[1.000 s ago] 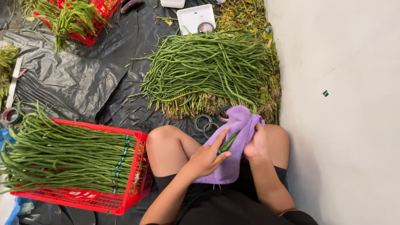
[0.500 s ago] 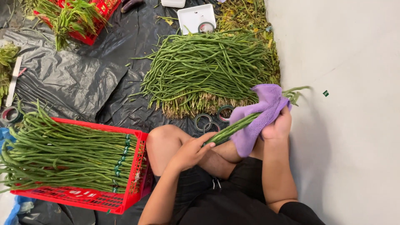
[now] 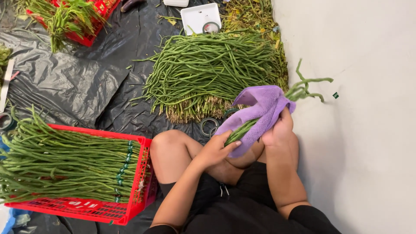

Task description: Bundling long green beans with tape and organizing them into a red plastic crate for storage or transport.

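Note:
I sit on the floor with my knees bent. My right hand [image 3: 279,129] grips a purple cloth [image 3: 260,108] wrapped around a bunch of long green beans [image 3: 305,86], whose curly ends stick out to the upper right over the pale floor. My left hand [image 3: 216,149] pinches the lower end of that bunch [image 3: 240,131] where it comes out of the cloth. A large loose pile of long beans [image 3: 212,69] lies on black plastic sheeting just beyond my knees.
A red crate [image 3: 130,203] at my left holds tied bean bundles [image 3: 65,158]. Another red crate [image 3: 86,34] with greens sits top left. A white tray [image 3: 197,17] with a tape roll [image 3: 211,27] lies beyond the pile. Tape rings [image 3: 209,125] rest by my knee. Trimmings [image 3: 249,15] lie top right.
My right hand has carried the cloth-wrapped bunch from my lap up and to the right. My left hand has come back onto the bunch's lower end.

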